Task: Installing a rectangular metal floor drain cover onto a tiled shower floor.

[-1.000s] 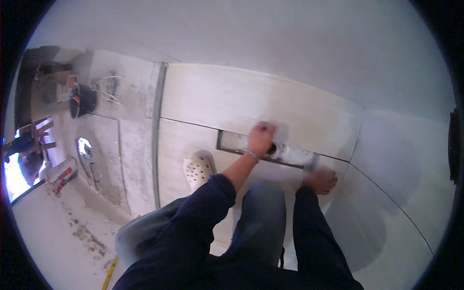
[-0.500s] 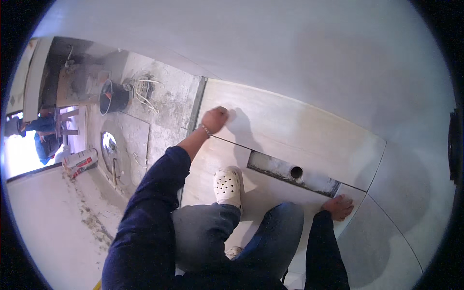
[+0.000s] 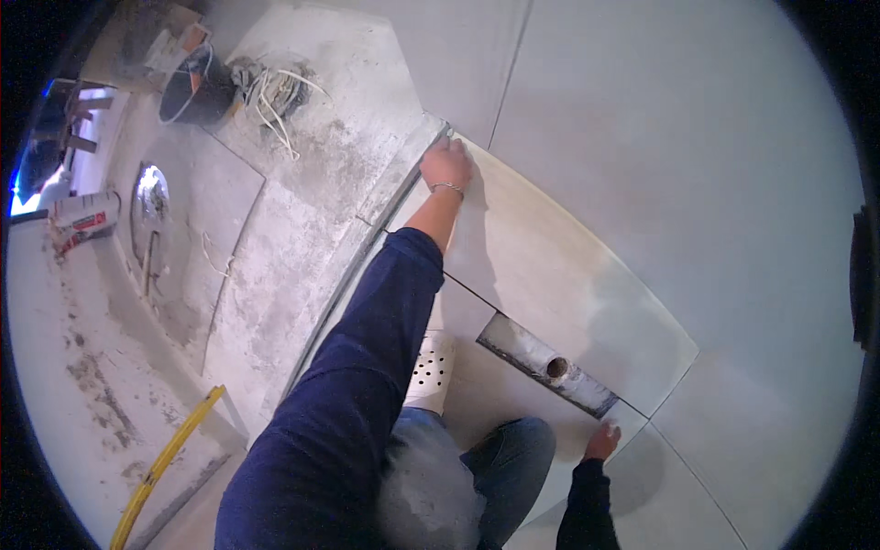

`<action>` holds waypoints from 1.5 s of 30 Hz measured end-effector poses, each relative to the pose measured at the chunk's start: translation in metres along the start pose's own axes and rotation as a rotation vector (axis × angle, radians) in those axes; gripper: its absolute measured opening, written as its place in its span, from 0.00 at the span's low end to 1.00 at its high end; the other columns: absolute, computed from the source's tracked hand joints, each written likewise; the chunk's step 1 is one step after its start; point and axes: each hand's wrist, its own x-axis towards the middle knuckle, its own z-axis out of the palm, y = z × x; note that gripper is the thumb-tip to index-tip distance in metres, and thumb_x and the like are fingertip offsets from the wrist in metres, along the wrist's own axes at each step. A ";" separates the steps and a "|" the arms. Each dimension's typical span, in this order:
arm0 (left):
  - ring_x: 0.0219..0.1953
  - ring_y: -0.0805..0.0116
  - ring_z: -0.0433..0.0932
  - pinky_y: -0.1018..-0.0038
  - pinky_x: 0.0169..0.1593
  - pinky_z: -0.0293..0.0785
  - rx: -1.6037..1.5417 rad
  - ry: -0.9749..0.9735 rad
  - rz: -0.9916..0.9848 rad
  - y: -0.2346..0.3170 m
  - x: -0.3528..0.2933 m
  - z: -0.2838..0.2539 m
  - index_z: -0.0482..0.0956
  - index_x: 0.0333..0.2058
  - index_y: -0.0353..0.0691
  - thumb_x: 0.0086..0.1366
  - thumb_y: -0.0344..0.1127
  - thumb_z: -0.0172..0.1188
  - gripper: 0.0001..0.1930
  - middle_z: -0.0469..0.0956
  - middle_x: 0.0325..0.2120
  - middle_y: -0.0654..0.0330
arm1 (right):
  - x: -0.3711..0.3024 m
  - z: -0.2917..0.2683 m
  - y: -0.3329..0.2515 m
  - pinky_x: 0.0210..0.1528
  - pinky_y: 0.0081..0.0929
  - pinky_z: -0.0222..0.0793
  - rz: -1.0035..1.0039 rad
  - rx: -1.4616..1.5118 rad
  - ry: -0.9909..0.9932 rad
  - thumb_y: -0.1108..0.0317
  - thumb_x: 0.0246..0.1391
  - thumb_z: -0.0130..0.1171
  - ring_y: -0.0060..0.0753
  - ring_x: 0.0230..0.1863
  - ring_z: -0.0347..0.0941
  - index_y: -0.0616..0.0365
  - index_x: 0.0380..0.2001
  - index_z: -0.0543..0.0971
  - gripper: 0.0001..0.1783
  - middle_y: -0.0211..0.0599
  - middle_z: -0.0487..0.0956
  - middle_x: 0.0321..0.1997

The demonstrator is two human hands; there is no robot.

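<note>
My left hand (image 3: 446, 165) reaches to the far left corner of a large beige floor tile (image 3: 550, 266), by the grey raised edge (image 3: 353, 261). Its fingers are closed together at the corner; whatever is in them is too small or hidden to name. A long rectangular drain recess (image 3: 509, 339) with a round pipe opening (image 3: 557, 368) lies along the tile's near side. My right hand (image 3: 602, 441) rests on the tile surface just past the recess's right end, its fingers stretched out and holding nothing visible.
Rough concrete (image 3: 284, 211) stretches left of the edge, with a black bucket (image 3: 202, 92) and tangled white cable (image 3: 275, 115) on it. A printed bag (image 3: 84, 220) and a yellow hose-like strip (image 3: 165, 467) lie further left. My white clog (image 3: 431, 376) stands near the recess; large pale tiles rise beyond.
My left hand has moved forward to the tile's far left corner. The view has turned and shifted left, bringing the yellow strip further in. My right hand stays by the recess's right end.
</note>
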 end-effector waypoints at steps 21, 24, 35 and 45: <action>0.18 0.70 0.77 0.74 0.26 0.74 -0.664 0.234 -0.322 -0.010 0.015 0.008 0.82 0.31 0.36 0.58 0.34 0.53 0.10 0.78 0.19 0.56 | -0.160 0.002 -0.096 0.61 0.42 0.56 -0.423 -0.081 -0.374 0.48 0.56 0.51 0.55 0.59 0.62 0.68 0.54 0.68 0.34 0.60 0.68 0.56; 0.24 0.63 0.80 0.69 0.35 0.76 -0.568 0.133 -0.292 -0.020 0.010 -0.007 0.83 0.31 0.39 0.57 0.38 0.53 0.12 0.80 0.23 0.52 | -0.162 0.001 -0.096 0.61 0.41 0.56 -0.468 -0.092 -0.354 0.49 0.55 0.51 0.56 0.58 0.63 0.69 0.53 0.69 0.33 0.60 0.68 0.55; 0.46 0.48 0.76 0.58 0.49 0.71 0.129 -0.200 -0.146 -0.013 -0.023 -0.056 0.67 0.47 0.36 0.58 0.38 0.51 0.19 0.77 0.40 0.41 | -0.166 0.003 -0.090 0.62 0.40 0.55 -0.534 -0.080 -0.347 0.48 0.55 0.52 0.55 0.59 0.62 0.69 0.54 0.68 0.35 0.60 0.68 0.56; 0.48 0.44 0.74 0.58 0.53 0.69 0.133 -0.200 -0.096 -0.040 -0.016 -0.052 0.65 0.53 0.34 0.54 0.40 0.52 0.27 0.74 0.44 0.37 | -0.164 0.008 -0.086 0.61 0.41 0.56 -0.549 -0.123 -0.309 0.48 0.55 0.52 0.56 0.58 0.63 0.68 0.53 0.69 0.34 0.59 0.69 0.55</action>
